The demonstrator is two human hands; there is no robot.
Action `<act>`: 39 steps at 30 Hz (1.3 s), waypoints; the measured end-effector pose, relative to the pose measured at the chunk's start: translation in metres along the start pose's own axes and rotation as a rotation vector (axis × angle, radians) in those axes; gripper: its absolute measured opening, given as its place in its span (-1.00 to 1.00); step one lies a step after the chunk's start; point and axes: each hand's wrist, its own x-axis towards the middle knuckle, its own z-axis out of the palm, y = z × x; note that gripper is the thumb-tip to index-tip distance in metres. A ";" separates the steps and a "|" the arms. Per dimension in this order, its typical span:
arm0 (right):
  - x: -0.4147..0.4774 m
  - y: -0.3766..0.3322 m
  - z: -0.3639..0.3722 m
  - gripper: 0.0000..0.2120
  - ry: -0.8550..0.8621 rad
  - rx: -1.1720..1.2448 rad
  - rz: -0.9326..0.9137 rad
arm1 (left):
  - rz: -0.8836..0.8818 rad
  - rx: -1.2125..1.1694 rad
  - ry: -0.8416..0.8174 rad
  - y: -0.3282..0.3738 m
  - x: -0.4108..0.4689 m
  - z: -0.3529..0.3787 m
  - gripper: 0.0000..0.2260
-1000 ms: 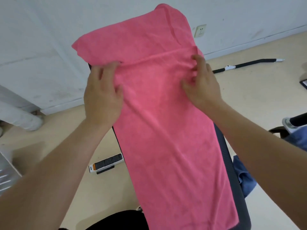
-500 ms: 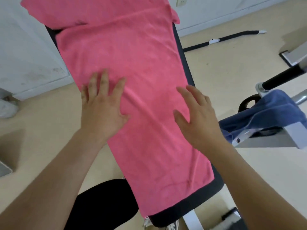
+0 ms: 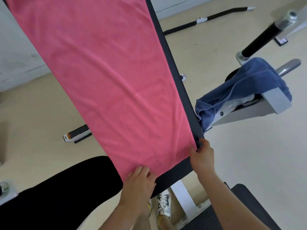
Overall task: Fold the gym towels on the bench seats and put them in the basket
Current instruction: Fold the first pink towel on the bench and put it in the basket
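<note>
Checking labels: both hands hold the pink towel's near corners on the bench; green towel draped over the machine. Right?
No: head view shows the draped towel is blue, not green. Rest holds: left hand and right hand hold the pink towel on the bench.

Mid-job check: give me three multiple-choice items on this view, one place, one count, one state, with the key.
1. Blue cloth towel lies: A) on the floor; B) draped over the grey metal frame; C) in a basket.
2. Towels in view: A) one; B) two; C) three.
3. Left hand and right hand: A) hang free; B) press flat mid-towel; C) grip near corners of the pink terry towel on the black padded bench.
Key: B, it hangs there; B, one pink, one blue; C, both curl round the corners.
</note>
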 end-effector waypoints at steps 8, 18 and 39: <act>0.007 -0.006 0.003 -0.87 0.013 0.039 0.059 | -0.114 0.082 0.046 0.006 0.002 0.017 -0.71; 0.010 -0.011 -0.024 -0.78 -0.151 0.295 0.186 | -0.122 0.154 -0.020 0.009 0.012 0.014 -0.62; 0.000 -0.128 -0.081 -0.94 -0.333 -0.009 -0.360 | -0.488 -0.629 0.297 -0.066 -0.001 -0.150 -0.97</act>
